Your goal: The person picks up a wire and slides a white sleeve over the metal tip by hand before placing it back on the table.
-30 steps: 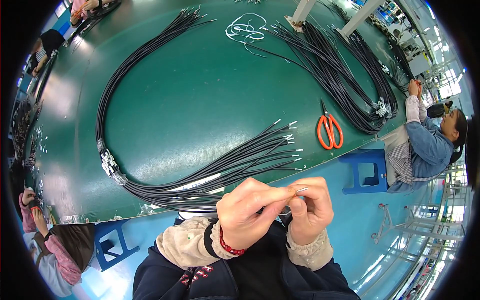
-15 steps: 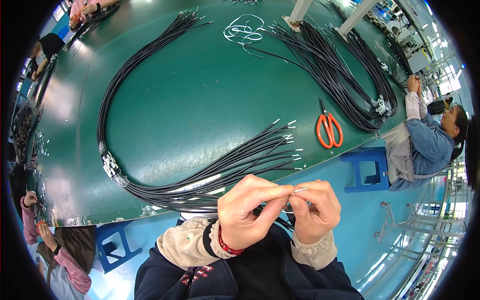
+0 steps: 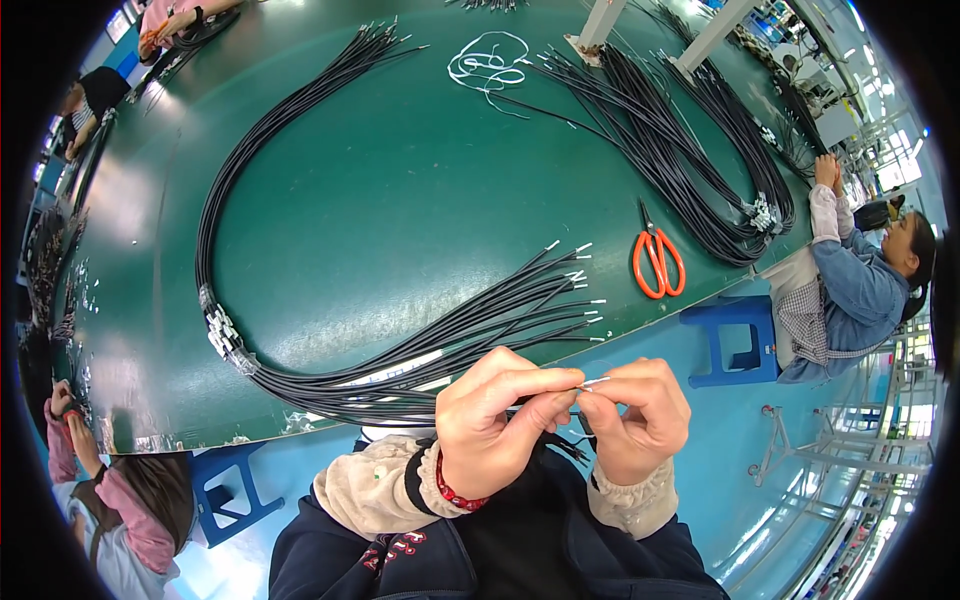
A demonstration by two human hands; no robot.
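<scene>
In the head view, the person's left hand point(image 3: 492, 423) and right hand point(image 3: 636, 418) met just below the near edge of the green table point(image 3: 400, 200), fingertips pinched from both sides on the pale metal tip of a thin black wire point(image 3: 588, 382); both hands were closed narrowly on it, thumbs and forefingers nearly touching. The wire itself ran down behind the hands toward the lap, where a few dark strands point(image 3: 560, 446) showed between the wrists. The grip looked slight, so the tip could have slipped out if either pinch eased, and a sideways twist between the two hands could have bent the small terminal. The loose strands in the lap could also have snagged on the sleeve cuffs. Just above the hands lay the fanned bundle of black wires point(image 3: 440, 340) with bare ends pointing right; a careless pull might have dragged neighbouring wires off the table edge. The orange-handled scissors point(image 3: 657, 262) lay well apart to the right. What exactly the fingers did to the tip was hidden by the fingers themselves, and the terminal was too small to make out. The fisheye rim bent the table edges and cut off the co-worker in blue point(image 3: 850, 290) at the right and the people at the left.
</scene>
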